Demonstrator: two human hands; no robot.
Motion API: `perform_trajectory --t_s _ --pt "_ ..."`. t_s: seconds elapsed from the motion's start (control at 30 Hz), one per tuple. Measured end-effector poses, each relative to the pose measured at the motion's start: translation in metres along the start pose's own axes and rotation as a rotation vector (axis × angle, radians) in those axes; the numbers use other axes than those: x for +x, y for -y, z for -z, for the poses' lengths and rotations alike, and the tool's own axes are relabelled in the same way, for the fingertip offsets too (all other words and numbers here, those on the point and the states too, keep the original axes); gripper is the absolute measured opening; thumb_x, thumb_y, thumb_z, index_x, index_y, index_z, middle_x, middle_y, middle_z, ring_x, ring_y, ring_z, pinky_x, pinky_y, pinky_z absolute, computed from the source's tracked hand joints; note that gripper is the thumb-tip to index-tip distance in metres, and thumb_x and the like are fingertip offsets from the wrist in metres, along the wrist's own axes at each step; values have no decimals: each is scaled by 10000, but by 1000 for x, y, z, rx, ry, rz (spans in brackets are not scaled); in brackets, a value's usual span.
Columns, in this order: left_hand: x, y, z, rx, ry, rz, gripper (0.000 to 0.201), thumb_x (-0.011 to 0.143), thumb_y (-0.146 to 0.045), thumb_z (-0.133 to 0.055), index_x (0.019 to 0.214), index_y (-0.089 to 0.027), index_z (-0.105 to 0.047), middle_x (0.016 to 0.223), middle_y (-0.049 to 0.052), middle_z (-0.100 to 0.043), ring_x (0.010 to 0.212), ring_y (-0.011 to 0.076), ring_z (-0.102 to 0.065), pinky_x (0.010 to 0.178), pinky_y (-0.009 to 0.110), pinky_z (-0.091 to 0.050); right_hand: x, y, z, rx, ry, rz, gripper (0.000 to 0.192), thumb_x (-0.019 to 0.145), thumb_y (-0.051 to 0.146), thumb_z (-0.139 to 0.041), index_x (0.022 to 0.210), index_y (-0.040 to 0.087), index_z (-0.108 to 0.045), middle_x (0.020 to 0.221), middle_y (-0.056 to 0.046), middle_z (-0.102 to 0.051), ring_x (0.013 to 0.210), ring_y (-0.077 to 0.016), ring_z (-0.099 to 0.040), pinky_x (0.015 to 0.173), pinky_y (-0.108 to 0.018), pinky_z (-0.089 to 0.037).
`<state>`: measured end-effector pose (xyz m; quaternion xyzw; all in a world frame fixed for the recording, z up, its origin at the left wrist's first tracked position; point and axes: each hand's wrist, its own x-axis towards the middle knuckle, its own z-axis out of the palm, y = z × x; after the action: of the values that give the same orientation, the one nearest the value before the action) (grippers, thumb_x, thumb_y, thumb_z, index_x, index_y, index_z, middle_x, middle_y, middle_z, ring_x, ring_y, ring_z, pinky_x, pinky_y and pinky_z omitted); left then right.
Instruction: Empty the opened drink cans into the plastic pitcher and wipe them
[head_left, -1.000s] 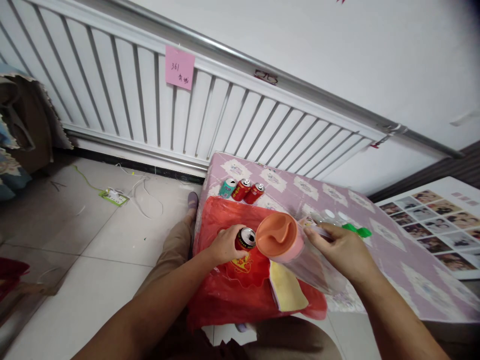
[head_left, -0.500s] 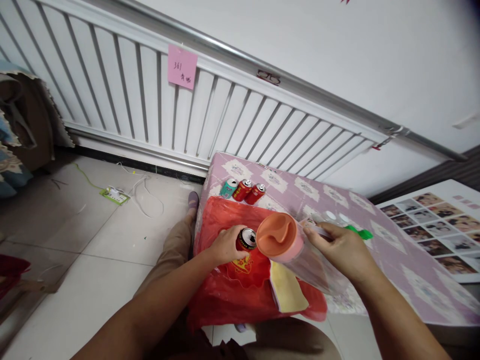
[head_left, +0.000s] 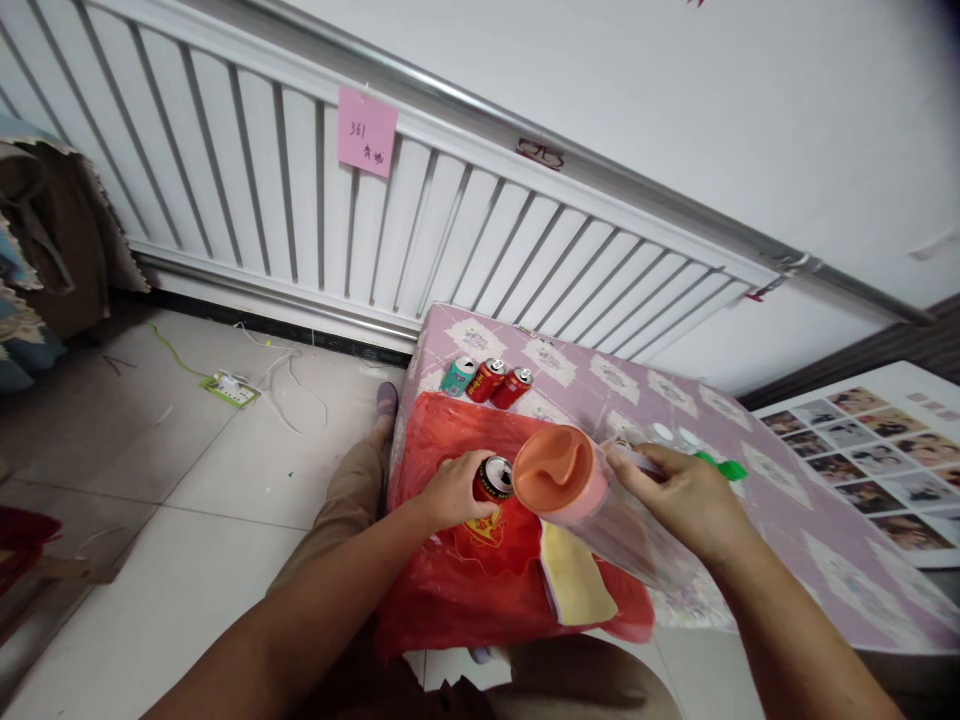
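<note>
Red can (head_left: 491, 483) w/ a silver top stands upright on the red plastic bag (head_left: 450, 590), which is spread over the near-left corner of the table (head_left: 757, 520). Left hand (head_left: 456, 490) is wrapped round the can's body from the left, fingers closed on it, prob. to keep it steady on the crinkly bag.

Just right of the can, almost touching its rim, is the orange-pink cup (head_left: 559, 472), tipped on its side so its mouth faces up and toward the camera. It sits inside a clear plastic bag (head_left: 637, 540) that slants down toward the near table edge. Right hand (head_left: 679, 495) is clamped on that clear bag from the far-right side, thumb and fingers pinching the film, which looks like what keeps the cup tilted and its mouth next to the can.

A yellow cloth (head_left: 574, 580) lies on the red bag below the cup. Beyond the can, toward the far-left table edge, three more cans (head_left: 487, 378) lie grouped: one teal, two red. Right of the cup, past the right hand, something green (head_left: 720, 466) pokes out; can't tell what.
</note>
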<state>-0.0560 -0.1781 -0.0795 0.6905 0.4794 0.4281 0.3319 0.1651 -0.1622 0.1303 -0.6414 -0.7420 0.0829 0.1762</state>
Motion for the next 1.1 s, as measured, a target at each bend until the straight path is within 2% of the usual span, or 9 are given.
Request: perform_trajectory --t_s 0.2,0.47,1.1 --pt "1 0 0 -8 2 14 790 622 -231 -835 1319 -281 -466 1342 60 -611 1233 299 -579 1042 452 -444 1 3 0 -2 -4 17 337 726 552 -617 690 230 -709 659 -43 -726 583 -226 -636 537 -338 -481" --pt "0 0 1 -4 -3 -9 784 618 -230 -839 1307 -266 -468 1338 65 -613 1230 301 -584 1033 454 -455 1 1 2 -13 12 -44 356 699 585 -611 694 242 -707 731 -60 -742 652 -261 -657 567 -366 -494" --pt "-1 -4 3 14 0 15 758 620 -247 -840 1292 -262 -487 1317 53 -624 1190 294 -604 1000 431 -478 1 4 5 -57 26 -25 344 729 547 -622 733 216 -715 660 -49 -717 606 -233 -641 540 -332 -476"
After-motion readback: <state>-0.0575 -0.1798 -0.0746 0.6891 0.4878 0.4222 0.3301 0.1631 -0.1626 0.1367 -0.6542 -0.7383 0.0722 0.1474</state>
